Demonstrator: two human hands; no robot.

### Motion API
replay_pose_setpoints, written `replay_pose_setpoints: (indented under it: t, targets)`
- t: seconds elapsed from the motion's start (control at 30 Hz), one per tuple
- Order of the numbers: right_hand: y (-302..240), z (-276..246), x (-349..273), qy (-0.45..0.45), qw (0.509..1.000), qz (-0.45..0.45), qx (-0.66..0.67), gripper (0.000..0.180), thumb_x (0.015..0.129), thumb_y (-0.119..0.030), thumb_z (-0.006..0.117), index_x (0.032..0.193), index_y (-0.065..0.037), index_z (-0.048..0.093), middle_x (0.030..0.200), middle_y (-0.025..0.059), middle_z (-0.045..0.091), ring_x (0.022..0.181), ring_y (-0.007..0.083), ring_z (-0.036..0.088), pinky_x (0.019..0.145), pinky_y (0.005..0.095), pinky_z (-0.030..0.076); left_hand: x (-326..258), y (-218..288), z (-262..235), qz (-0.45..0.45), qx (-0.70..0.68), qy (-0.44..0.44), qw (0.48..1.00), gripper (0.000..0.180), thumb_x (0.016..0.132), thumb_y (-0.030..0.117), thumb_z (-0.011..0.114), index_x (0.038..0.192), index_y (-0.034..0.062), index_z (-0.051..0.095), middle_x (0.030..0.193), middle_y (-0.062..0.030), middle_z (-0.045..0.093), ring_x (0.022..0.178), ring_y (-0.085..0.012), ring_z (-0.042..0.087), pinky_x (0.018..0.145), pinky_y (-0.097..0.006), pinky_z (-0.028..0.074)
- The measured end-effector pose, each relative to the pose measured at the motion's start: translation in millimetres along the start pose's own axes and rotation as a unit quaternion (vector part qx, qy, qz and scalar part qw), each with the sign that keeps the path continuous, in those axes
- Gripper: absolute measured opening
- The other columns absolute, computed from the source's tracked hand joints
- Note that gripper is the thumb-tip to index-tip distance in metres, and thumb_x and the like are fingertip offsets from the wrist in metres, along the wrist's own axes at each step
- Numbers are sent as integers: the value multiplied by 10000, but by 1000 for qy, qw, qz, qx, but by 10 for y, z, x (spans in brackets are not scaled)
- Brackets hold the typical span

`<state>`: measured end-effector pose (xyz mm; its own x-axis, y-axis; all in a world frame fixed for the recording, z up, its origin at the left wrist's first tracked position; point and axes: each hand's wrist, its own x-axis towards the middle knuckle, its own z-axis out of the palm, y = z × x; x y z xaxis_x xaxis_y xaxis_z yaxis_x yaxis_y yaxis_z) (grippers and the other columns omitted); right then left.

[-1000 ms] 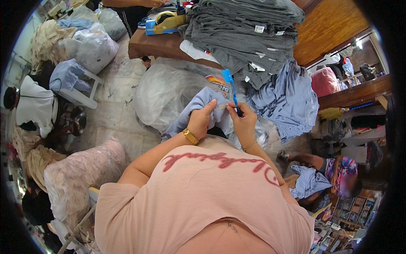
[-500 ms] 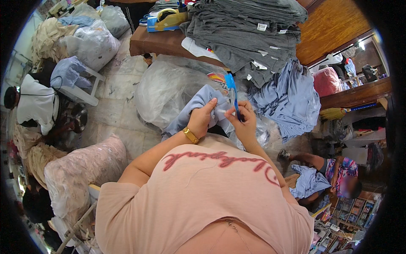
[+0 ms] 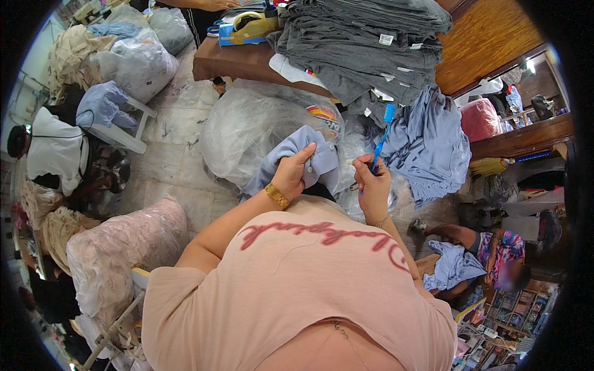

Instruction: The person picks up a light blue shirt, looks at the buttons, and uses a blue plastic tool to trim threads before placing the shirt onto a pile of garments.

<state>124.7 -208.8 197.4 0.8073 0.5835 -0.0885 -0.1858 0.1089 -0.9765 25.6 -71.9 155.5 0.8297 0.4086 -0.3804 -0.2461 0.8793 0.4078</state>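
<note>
My left hand (image 3: 293, 170), with a gold watch at the wrist, grips a light blue garment (image 3: 302, 140), thumb on top of the folded cloth. Small pale dots that look like buttons show on the part lying beyond my fingers. To its right, apart from the cloth, my right hand (image 3: 373, 181) is closed around a blue toothbrush (image 3: 383, 133), bristle head up. Something small and whitish shows at my right fingertips, too small to name. Under and beyond both hands lies a large clear plastic bag (image 3: 238, 133).
Grey garments with white tags (image 3: 365, 46) are piled on a brown table (image 3: 216, 62), beside a tape dispenser (image 3: 250, 28). Blue garments (image 3: 427, 145) hang at the right. A white stool (image 3: 124, 136) and wrapped bundle (image 3: 127, 238) stand left. Other people sit at both sides.
My right hand has moved right, away from the cloth, taking the toothbrush along. My left hand keeps its hold on the garment. Another person's hand has appeared at the top edge.
</note>
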Motion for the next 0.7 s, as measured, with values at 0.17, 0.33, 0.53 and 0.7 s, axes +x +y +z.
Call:
replay_pose_setpoints:
  t: [0.17,0.33,0.53,0.7]
  targets:
    - [43,16,4,-10,1000,-1,29,101,789,-19,620,846,-32,538,639,-4,509,446,42,338,424,190,255,-146,57,84,41,74,-6,996,154,775,91,639,908,30,590,867,-39,618,725,-132,600,645,-235,473]
    - [64,34,13,-24,998,11,62,89,793,-11,607,846,-32,539,695,16,537,443,46,341,424,195,259,-102,42,-181,35,119,-14,992,249,723,-15,586,969,20,566,893,-49,616,764,-157,600,675,-259,479]
    - [101,28,44,-42,996,28,78,78,797,-3,597,844,-37,544,730,33,563,434,49,348,417,196,260,-130,94,-230,27,111,-17,993,294,720,-31,557,1009,23,556,918,-56,619,794,-172,607,687,-272,489]
    - [205,2,177,-23,999,41,25,90,788,-29,623,829,-51,546,691,1,547,434,41,343,410,187,251,-190,203,-213,45,110,-29,992,309,730,-17,570,1035,22,543,939,-58,614,840,-177,603,727,-284,492]
